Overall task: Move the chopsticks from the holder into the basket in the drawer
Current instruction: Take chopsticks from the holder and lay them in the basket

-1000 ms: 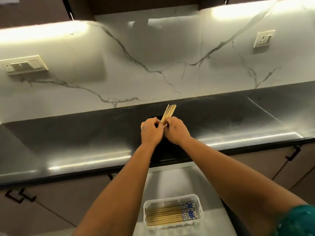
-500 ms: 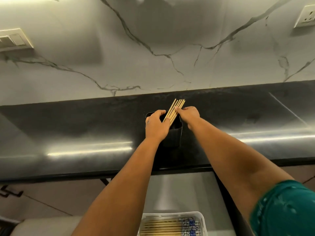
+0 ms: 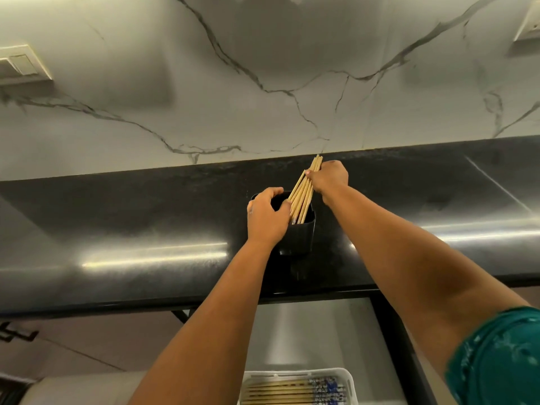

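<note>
A black square holder [image 3: 301, 238] stands on the dark countertop [image 3: 146, 223]. A bundle of several pale wooden chopsticks [image 3: 304, 194] leans out of it toward the upper right. My right hand [image 3: 328, 178] is closed around the upper part of the bundle. My left hand [image 3: 267, 219] grips the holder's left rim and side. The chopsticks' lower ends are still inside the holder. Below, in the open drawer [image 3: 315, 334], a white plastic basket [image 3: 349, 381] holds several chopsticks [image 3: 292, 391] lying flat, some with blue patterned ends.
A marble backsplash rises behind the counter, with a switch plate [image 3: 20, 65] at left and a socket [image 3: 529, 27] at upper right. Brown cabinet fronts with a black handle [image 3: 17, 334] sit under the counter at left.
My right hand has slid up the bundle and tilted the chopsticks further out to the right. My left hand has stayed on the holder. The view has moved closer.
</note>
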